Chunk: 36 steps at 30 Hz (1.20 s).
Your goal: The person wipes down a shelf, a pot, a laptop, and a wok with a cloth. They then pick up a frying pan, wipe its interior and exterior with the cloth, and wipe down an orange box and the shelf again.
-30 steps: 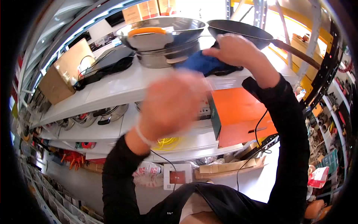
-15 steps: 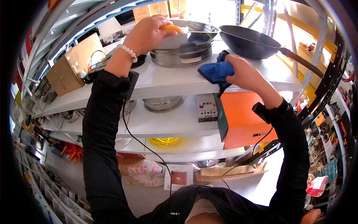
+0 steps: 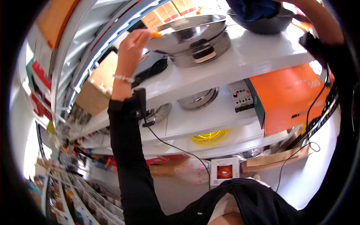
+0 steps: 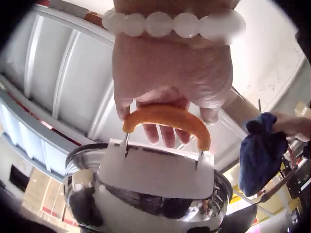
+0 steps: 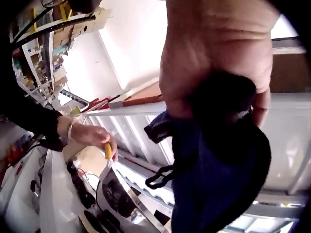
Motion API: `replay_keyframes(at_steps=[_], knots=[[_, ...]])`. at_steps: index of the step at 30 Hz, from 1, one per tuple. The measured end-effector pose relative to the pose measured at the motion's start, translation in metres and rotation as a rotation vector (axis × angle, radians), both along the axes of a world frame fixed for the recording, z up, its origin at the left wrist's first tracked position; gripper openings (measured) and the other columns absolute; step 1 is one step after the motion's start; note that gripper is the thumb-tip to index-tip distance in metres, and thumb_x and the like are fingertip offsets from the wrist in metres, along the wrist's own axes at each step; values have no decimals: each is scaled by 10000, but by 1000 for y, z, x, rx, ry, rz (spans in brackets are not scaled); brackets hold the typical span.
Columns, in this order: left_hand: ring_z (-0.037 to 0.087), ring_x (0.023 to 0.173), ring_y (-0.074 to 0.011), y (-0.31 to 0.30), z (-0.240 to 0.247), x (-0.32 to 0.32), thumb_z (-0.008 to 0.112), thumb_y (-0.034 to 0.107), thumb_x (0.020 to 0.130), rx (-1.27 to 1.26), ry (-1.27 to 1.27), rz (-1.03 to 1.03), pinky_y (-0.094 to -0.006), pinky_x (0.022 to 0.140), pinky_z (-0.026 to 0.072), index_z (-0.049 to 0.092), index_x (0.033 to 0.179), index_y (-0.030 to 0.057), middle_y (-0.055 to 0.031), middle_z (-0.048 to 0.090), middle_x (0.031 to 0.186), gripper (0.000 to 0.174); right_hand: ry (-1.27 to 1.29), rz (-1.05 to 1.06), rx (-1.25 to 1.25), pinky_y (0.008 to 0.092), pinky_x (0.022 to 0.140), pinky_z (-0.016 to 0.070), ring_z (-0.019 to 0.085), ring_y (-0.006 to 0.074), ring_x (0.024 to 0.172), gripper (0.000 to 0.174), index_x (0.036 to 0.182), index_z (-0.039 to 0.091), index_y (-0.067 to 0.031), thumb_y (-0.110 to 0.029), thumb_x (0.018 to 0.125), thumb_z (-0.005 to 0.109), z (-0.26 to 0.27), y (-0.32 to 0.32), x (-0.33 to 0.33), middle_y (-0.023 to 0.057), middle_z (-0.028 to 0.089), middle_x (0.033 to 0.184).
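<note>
My left hand point(image 3: 131, 48) grips the orange handle point(image 3: 156, 34) of a shiny steel pan point(image 3: 187, 35), which sits on a steel pot point(image 3: 215, 50) on the top shelf. In the left wrist view the fingers of that hand point(image 4: 170, 77) curl round the orange handle point(image 4: 167, 115). At the upper right of the head view my right hand point(image 3: 296, 2) holds a dark blue cloth item point(image 3: 255, 9) above the black frying pan point(image 3: 266, 25). The right wrist view shows the blue item point(image 5: 204, 170) hanging from the right hand point(image 5: 218, 53), whose fingertips are partly hidden.
A cardboard box point(image 3: 93, 92) and a black object point(image 3: 155, 68) stand left on the white shelf point(image 3: 258, 56). Below are an orange box point(image 3: 288, 97), a control unit point(image 3: 242, 95), a round lid point(image 3: 198, 99) and a yellow cable coil point(image 3: 210, 137). Black cords hang from both wrists.
The left hand first moved up to the orange handle and still grips it. My right hand has lifted the blue item off the shelf area, up and to the right. The head view has shifted.
</note>
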<state>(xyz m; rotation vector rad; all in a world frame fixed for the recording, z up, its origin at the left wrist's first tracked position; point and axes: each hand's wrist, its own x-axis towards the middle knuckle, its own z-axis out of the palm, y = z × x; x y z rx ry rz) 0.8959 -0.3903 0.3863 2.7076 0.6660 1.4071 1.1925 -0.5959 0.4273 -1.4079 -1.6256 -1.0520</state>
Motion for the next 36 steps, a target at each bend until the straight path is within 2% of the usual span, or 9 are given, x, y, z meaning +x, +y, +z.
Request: replay_keyframes(at_steps=[3, 5, 6, 10, 13, 14, 18, 27, 36], knots=[[623, 864, -198, 8, -9, 7, 625, 352, 896, 170, -31, 59, -292, 782, 469, 695, 968, 47, -98, 677, 916, 321, 108, 69, 280, 420, 775, 491, 617, 386, 881, 405, 1027, 584, -60, -106, 642, 700, -32, 12, 12, 185, 638, 924], [631, 851, -197, 6, -10, 12, 625, 344, 887, 160, -72, 48, -298, 776, 479, 701, 954, 51, -101, 681, 910, 310, 60, 233, 250, 438, 771, 484, 610, 399, 892, 441, 1076, 563, -74, -102, 662, 712, -50, 16, 11, 189, 631, 934], [638, 809, -191, 12, -11, 13, 619, 340, 885, 181, -74, 44, -302, 757, 487, 705, 968, 51, -93, 691, 909, 312, 129, 105, 65, 454, 778, 479, 603, 402, 915, 415, 1069, 538, -59, -90, 690, 707, -58, 11, 2, 192, 621, 948], [620, 689, -137, 14, -7, 32, 578, 485, 894, 94, -269, 203, -263, 686, 469, 756, 861, 51, -62, 703, 733, 469, -189, 145, 198, 461, 782, 472, 597, 364, 906, 308, 997, 515, -48, -46, 726, 660, -69, 31, 2, 169, 587, 924], [598, 642, -150, 12, -16, 50, 662, 334, 871, -80, -501, 31, -302, 696, 482, 747, 881, 23, -47, 707, 747, 322, -297, 199, 270, 449, 778, 480, 595, 359, 923, 271, 987, 500, -26, -44, 746, 623, -67, 43, 0, 174, 580, 926], [595, 744, -178, 7, -20, 59, 719, 228, 798, -315, -684, -149, -317, 762, 481, 677, 1040, -39, -98, 687, 878, 363, -161, 94, 179, 442, 778, 485, 591, 352, 932, 288, 1000, 498, -22, -36, 740, 624, -64, 51, -5, 173, 575, 943], [533, 979, -191, 11, -27, 55, 749, 215, 693, -413, -888, -47, -305, 862, 434, 472, 1240, -97, -122, 547, 1076, 688, -127, 269, 218, 445, 778, 479, 580, 359, 929, 333, 1030, 511, -56, -21, 727, 646, -64, 59, -15, 165, 570, 962], [429, 1027, -223, -20, -46, 50, 598, 385, 843, -1151, -895, -292, -526, 830, 398, 496, 1058, 124, -46, 476, 1045, 353, 218, 314, 181, 437, 866, 465, 579, 387, 1012, 426, 1122, 492, -51, -87, 754, 705, -88, 121, 1, 191, 562, 1081], [638, 793, -269, -8, -55, 40, 480, 229, 929, -1253, -772, -512, -337, 733, 607, 430, 1016, 41, -141, 526, 975, 213, 818, 331, 205, 423, 886, 447, 583, 367, 994, 449, 1182, 464, 23, -147, 798, 621, -107, 144, 10, 241, 576, 1061]])
